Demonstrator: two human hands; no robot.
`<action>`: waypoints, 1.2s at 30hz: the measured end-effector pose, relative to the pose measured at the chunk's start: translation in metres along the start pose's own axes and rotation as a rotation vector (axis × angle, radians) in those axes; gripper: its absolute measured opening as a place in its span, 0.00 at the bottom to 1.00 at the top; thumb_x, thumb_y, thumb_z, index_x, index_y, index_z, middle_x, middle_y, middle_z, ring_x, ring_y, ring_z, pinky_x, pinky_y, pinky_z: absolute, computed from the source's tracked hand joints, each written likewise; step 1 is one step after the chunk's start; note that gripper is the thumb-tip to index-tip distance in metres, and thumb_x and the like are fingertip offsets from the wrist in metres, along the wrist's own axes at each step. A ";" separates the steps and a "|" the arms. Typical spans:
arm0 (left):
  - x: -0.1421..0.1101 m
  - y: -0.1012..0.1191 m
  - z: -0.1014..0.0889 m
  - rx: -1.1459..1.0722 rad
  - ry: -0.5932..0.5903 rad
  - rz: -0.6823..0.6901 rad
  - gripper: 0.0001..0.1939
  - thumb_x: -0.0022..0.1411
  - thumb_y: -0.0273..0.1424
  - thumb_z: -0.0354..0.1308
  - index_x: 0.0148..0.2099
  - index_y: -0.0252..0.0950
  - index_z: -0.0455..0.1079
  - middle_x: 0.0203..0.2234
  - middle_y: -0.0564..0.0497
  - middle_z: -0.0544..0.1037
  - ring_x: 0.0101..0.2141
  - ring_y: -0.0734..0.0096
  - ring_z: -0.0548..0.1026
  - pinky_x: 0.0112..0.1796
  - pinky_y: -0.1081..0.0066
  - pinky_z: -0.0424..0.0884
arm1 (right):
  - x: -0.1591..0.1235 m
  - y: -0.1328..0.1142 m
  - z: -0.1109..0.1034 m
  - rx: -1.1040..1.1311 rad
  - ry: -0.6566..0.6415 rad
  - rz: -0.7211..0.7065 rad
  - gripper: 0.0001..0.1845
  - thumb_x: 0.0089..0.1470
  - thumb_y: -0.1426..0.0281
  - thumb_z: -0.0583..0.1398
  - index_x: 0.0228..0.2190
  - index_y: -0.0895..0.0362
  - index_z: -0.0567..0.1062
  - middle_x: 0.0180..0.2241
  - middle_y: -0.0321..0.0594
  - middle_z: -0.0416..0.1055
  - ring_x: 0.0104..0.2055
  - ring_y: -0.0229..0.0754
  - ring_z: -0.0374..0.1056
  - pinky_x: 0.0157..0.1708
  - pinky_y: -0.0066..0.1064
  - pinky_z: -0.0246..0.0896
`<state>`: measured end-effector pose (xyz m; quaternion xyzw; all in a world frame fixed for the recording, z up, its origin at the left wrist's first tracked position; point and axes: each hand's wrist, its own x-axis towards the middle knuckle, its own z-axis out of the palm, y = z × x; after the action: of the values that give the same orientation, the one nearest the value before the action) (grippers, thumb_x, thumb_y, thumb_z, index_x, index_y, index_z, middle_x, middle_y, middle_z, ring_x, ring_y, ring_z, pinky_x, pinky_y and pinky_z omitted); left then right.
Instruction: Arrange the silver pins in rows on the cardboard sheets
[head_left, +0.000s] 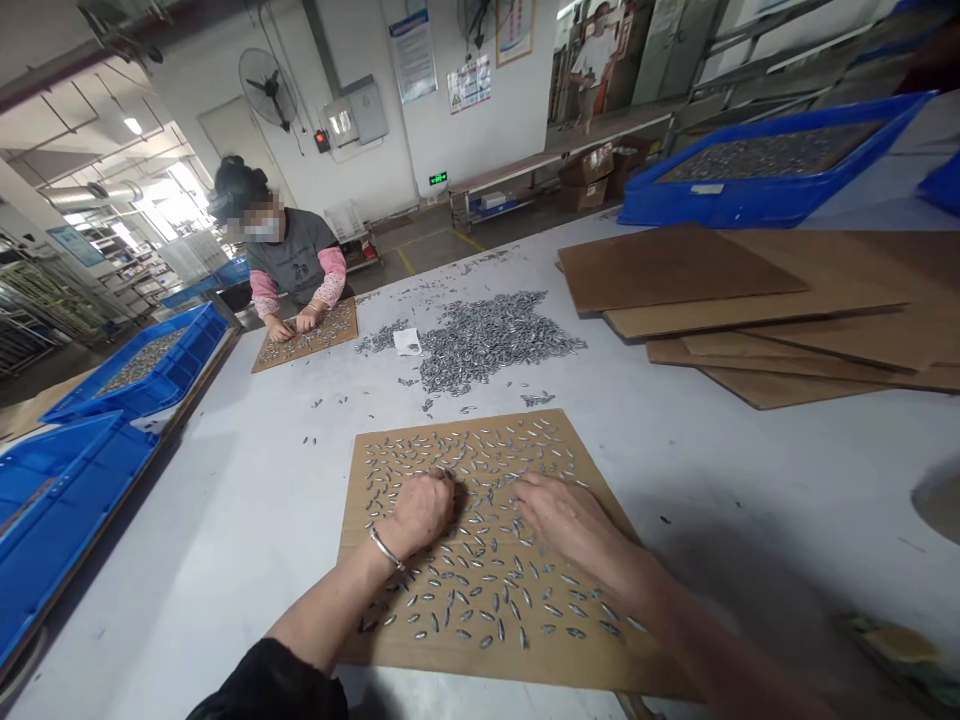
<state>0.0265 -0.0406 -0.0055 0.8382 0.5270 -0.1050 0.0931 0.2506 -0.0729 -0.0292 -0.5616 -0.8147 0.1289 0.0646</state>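
A cardboard sheet lies in front of me on the white table, with many small silvery spindle-shaped metal pieces spread over it. My left hand, with a bracelet at the wrist, rests over the left middle of the sheet. Its fingers are curled in, and what they hold, if anything, is hidden. Over the right middle, my right hand has its fingers bent and pressed together, the tips down among the pieces. Whether a piece is pinched there cannot be made out. Beyond the sheet sits a grey heap of the same pieces.
A small white paper lies at the heap. Stacked cardboard sheets and a blue tray of pieces stand at right. More blue trays line the left edge. Across the table, a co-worker handles pieces on another cardboard sheet.
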 end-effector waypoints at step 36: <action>0.001 -0.001 -0.014 -0.121 0.081 0.089 0.12 0.70 0.25 0.52 0.42 0.35 0.77 0.41 0.43 0.80 0.39 0.65 0.79 0.43 0.69 0.75 | 0.044 0.007 0.000 -0.098 -0.036 -0.104 0.15 0.61 0.80 0.55 0.39 0.58 0.80 0.41 0.48 0.78 0.41 0.44 0.72 0.41 0.32 0.60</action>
<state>0.0271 -0.0355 0.0073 0.8571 0.4981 -0.0349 0.1268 0.2412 -0.0294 -0.0328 -0.5184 -0.8493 0.0953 0.0289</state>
